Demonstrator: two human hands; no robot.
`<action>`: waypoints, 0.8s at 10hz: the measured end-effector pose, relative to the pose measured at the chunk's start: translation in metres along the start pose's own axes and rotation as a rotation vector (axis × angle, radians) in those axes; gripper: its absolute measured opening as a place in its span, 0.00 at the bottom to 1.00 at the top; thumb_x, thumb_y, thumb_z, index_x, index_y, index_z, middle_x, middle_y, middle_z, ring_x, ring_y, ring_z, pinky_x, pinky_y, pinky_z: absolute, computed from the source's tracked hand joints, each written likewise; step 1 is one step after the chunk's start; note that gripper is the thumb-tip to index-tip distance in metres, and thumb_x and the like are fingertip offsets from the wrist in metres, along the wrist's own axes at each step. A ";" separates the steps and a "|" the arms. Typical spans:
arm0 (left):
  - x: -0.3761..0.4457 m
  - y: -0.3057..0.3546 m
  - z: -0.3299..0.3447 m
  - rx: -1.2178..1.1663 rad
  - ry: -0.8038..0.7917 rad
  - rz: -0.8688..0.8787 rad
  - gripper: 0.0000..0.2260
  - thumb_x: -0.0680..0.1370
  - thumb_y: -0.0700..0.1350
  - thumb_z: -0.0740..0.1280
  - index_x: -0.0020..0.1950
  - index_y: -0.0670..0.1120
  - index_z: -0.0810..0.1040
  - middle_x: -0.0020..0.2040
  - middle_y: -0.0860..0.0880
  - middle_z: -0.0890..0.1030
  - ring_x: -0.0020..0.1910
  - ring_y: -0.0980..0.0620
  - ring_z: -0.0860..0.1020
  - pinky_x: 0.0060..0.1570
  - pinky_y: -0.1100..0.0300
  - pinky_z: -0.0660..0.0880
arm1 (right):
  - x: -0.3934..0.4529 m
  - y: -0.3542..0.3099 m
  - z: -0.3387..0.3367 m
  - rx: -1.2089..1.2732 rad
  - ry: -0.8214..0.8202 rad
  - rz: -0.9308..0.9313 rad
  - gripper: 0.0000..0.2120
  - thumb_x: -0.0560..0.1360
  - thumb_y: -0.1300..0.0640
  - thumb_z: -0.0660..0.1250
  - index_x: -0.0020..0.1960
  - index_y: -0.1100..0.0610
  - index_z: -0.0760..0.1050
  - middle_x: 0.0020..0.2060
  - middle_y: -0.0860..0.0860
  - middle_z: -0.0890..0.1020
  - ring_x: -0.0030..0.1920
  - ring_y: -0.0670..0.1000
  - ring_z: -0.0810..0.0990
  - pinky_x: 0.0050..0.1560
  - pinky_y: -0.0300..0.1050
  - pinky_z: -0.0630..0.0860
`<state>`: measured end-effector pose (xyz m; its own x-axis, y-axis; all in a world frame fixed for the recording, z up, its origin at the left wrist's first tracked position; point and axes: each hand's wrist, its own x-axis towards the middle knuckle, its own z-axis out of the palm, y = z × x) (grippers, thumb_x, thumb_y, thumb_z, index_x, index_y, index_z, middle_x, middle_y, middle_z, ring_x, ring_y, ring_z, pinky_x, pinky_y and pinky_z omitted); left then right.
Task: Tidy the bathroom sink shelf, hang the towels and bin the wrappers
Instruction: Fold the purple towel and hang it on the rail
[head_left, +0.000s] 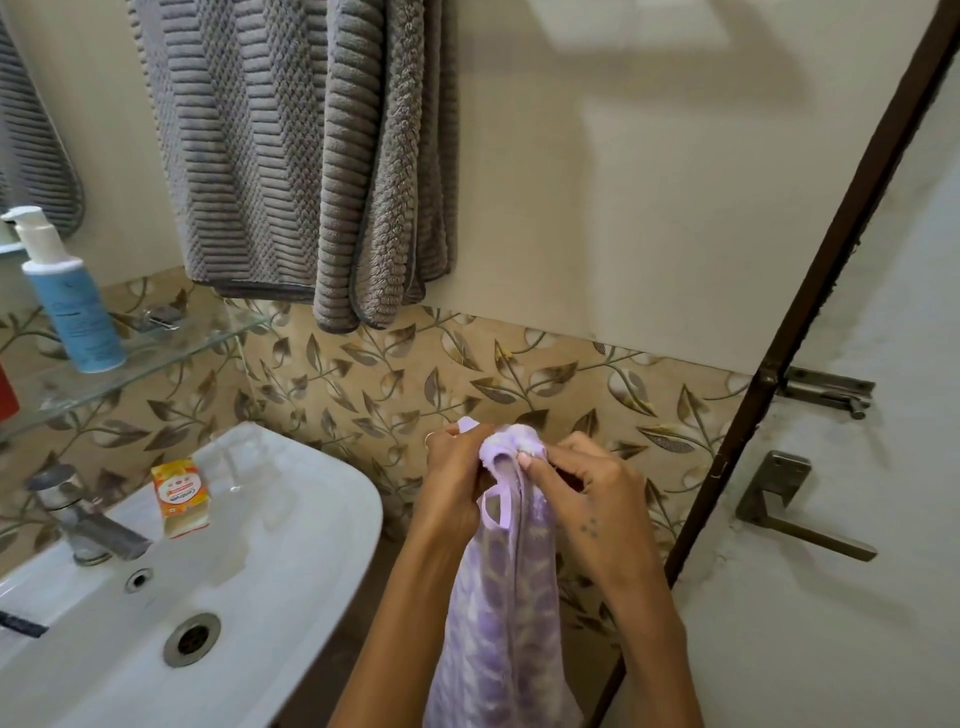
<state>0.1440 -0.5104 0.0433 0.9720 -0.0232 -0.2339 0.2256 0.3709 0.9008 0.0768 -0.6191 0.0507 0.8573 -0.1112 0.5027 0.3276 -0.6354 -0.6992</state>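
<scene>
Head view shows both hands — the left hand (457, 467) and right hand (582, 483) — pinching the top of the purple towel (509, 597), which hangs between the sink (291, 519) and the door. Best to find its little loop (496, 512) and keep it open — then hook it up beside the grey towel (311, 156).

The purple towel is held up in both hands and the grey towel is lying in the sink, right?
Not quite. The head view shows the grey towel hanging on the wall, not in the sink. Both the left hand and right hand do hold the purple towel.
</scene>
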 end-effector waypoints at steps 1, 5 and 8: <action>0.002 0.001 0.003 -0.058 0.033 -0.063 0.01 0.79 0.39 0.58 0.50 0.43 0.67 0.41 0.40 0.73 0.31 0.54 0.77 0.29 0.64 0.74 | 0.001 0.003 0.000 0.083 -0.027 0.046 0.16 0.70 0.42 0.66 0.46 0.53 0.83 0.36 0.51 0.78 0.37 0.47 0.78 0.37 0.39 0.76; -0.003 0.008 -0.023 0.079 -0.162 -0.034 0.05 0.79 0.37 0.60 0.45 0.41 0.73 0.38 0.41 0.80 0.25 0.54 0.81 0.25 0.66 0.78 | -0.001 0.011 0.025 0.057 0.142 0.030 0.05 0.69 0.63 0.69 0.44 0.58 0.82 0.33 0.48 0.78 0.37 0.44 0.76 0.34 0.31 0.72; 0.021 -0.004 -0.070 1.063 -0.263 0.521 0.08 0.67 0.51 0.75 0.41 0.58 0.78 0.46 0.48 0.75 0.44 0.55 0.73 0.40 0.63 0.70 | 0.003 0.020 0.029 0.061 0.194 0.098 0.03 0.71 0.63 0.68 0.39 0.58 0.80 0.32 0.52 0.79 0.32 0.51 0.77 0.32 0.45 0.75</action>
<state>0.1593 -0.4475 0.0094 0.9183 -0.3316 0.2162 -0.3748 -0.5529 0.7442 0.0972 -0.6094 0.0234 0.7956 -0.3194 0.5149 0.2747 -0.5672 -0.7764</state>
